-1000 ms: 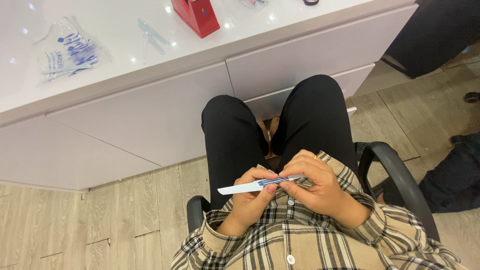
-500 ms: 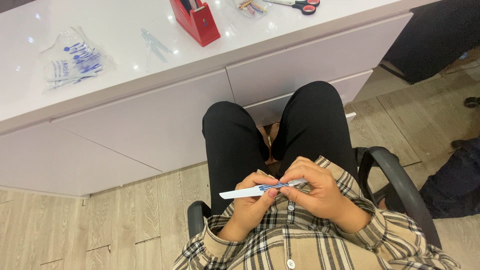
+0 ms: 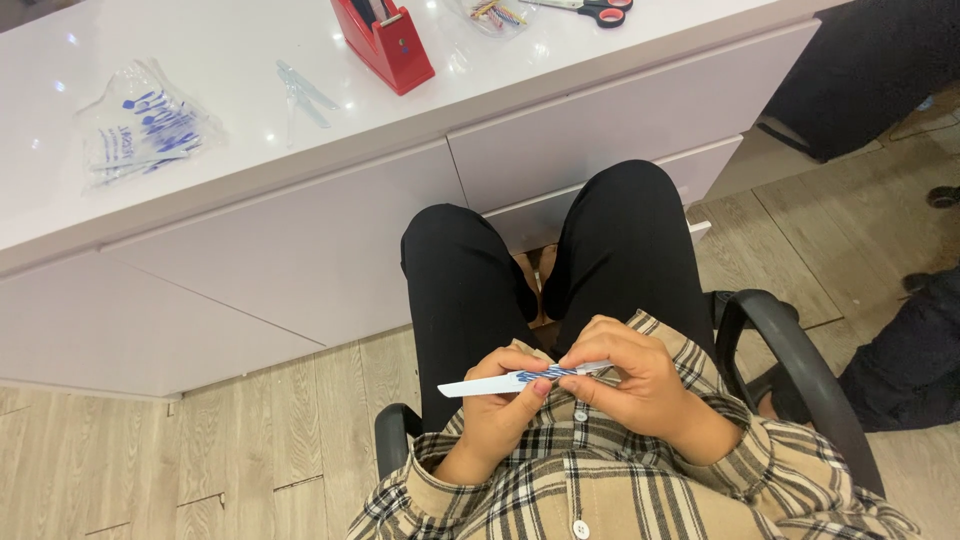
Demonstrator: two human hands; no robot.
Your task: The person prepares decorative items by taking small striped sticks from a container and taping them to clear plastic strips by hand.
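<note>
Person seated in chair (image 3: 800,350) at white desk (image 3: 230,170), both hands over lap, left hand (image 3: 505,405) pinching packet (image 3: 510,380) mid-length, white end poking out leftward, right hand (image 3: 625,385) pinching its other end, fingers curled, red tape dispenser (image 3: 385,42) on desk.

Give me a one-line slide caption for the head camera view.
Seated at a white counter, both hands, left hand and right hand, hold a slim white-and-blue packet above the lap.

Red tape dispenser (image 3: 385,45), scissors (image 3: 590,10), plastic bag (image 3: 140,135) on white counter (image 3: 230,110)
</note>
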